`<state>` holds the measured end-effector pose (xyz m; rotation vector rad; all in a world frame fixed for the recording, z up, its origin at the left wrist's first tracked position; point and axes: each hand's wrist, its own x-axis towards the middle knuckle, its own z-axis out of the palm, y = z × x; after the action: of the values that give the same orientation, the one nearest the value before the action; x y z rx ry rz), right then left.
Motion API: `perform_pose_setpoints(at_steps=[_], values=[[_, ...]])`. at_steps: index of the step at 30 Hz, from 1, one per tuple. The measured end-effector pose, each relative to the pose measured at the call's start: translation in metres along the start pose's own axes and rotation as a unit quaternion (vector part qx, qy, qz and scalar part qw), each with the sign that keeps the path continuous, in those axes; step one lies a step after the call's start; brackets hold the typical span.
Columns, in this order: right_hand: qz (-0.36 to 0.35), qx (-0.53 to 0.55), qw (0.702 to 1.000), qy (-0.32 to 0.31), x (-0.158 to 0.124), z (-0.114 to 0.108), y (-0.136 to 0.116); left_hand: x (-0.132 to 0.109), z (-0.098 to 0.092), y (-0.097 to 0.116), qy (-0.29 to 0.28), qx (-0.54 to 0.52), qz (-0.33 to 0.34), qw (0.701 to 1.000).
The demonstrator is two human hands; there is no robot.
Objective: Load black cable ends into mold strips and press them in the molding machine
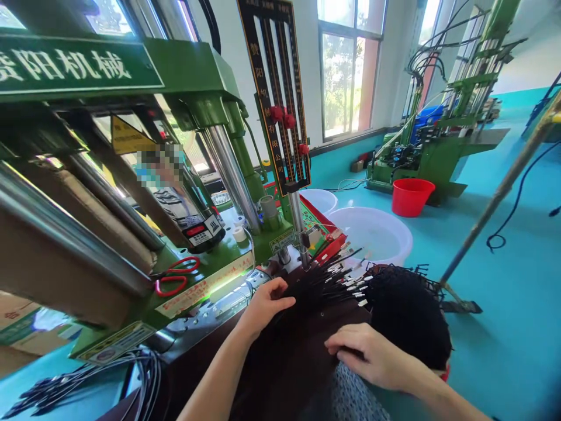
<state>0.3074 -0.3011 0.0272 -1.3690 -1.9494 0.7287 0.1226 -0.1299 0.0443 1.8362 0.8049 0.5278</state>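
My left hand is at the near end of a bundle of thin black cables, thumb and forefinger apart with a gap between them. Many of the cables end in pale metal-looking tips that point to the right. The bundle rests on a dark brown tabletop. Lower right, over the table's edge, my right hand has its fingers curled and pressed together. Whether anything small is between those fingertips, I cannot make out. Beside it stands a large heap of black stringy pieces.
A green press with steel columns stands at the left, red-handled scissors on its bed. More cables hang lower left. White tubs, a red bucket and a slanted metal pole are to the right.
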Motion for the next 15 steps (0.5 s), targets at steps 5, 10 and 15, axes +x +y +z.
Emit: perform_pose_setpoints(at_steps=[5,10,15], values=[[0.018,0.274,0.960,0.050,0.033,0.016,0.000,-0.009,0.000,0.004,0.050,-0.053,-0.005,0.997],[-0.028,0.598,0.786,0.154,0.075,0.014,-0.003,-0.020,0.006,0.014,-0.026,-0.071,-0.042,0.996],[-0.021,0.680,0.713,0.169,0.096,-0.004,-0.013,-0.056,0.029,0.010,-0.105,-0.152,-0.110,0.977]])
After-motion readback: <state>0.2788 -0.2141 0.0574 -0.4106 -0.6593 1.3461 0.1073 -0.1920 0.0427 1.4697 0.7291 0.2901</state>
